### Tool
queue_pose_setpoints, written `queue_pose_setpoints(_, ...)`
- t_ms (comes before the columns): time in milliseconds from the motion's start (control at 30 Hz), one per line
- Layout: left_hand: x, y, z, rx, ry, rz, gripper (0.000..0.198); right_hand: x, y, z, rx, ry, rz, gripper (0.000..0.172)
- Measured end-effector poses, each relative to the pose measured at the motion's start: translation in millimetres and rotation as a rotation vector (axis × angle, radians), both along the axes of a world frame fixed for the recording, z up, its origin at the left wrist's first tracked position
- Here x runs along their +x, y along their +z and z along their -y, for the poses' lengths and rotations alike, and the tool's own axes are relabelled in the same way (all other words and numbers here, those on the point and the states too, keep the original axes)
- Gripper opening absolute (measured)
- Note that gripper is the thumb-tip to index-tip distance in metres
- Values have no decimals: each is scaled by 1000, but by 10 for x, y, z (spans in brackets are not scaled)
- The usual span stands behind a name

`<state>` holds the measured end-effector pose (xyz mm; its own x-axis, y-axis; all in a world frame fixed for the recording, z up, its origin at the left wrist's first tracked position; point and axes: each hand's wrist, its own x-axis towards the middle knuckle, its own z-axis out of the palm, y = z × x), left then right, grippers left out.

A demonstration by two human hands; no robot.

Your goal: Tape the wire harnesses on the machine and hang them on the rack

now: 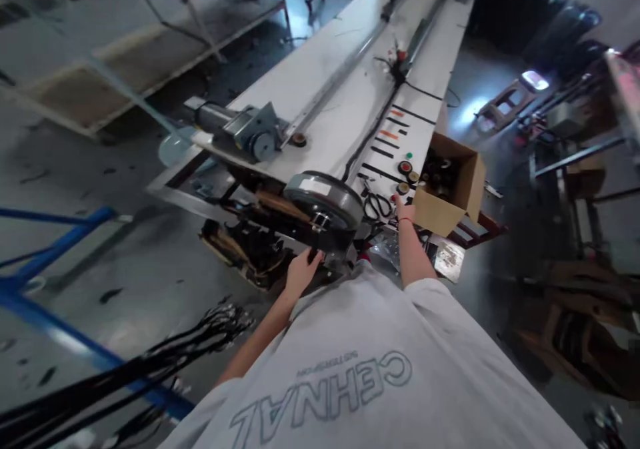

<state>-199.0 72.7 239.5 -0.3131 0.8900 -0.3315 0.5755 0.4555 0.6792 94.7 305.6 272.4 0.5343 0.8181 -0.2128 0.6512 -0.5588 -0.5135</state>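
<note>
1. Two bare hands reach forward over the near end of a long white table (335, 142).
2. The left hand (301, 270) is partly closed, thumb and fingers curled at a small dark part (314, 255) just below the near edge of the black wheel; I cannot tell whether it grips that part firmly.
3. The right hand (405, 210) reaches to the right side of the table, fingertips by a small red piece (393, 198); blur hides how far open it is and whether it has hold of anything.
4. The black wheel (325, 199), with a pale label on its rim, sits at the near end of the table, between the two hands and farther off than the left one.
5. Black-handled scissors (377, 206) lie just left of the right hand.
6. Several tape rolls (405, 167) lie just beyond that hand, left of an open cardboard box (473, 185) with dark round items inside.
7. Farther along, short black and orange strips (389, 135) are set in rows, right of a dark cable (370, 135).
8. A grey motor (250, 129) sits at the table's left near corner.
</note>
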Motion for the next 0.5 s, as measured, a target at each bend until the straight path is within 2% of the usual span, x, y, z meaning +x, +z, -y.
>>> queue_pose_setpoints(67, -40, 17, -20, -12, -36, 1, 32, -66, -32, -57, -25, -66, -4, 45)
queue_pose_setpoints(200, -31, 61, -7, 24, -22, 108, 34, -310, -126, -114, -79, -117, -21, 82)
queue_pose_setpoints(233, -22, 58, -8, 35, 0, 131, 34, -349, -145, -121, -84, -116, -23, 87)
queue_pose_setpoints(367, 10, -3, -7, 89, 72, 186, 38, -371, -181, -129, -87, -121, -26, 86)
queue_pose_setpoints(500, 25, -38, 24, 121, 71, 201, 43, -340, -167, -119, -85, -132, -23, 84)
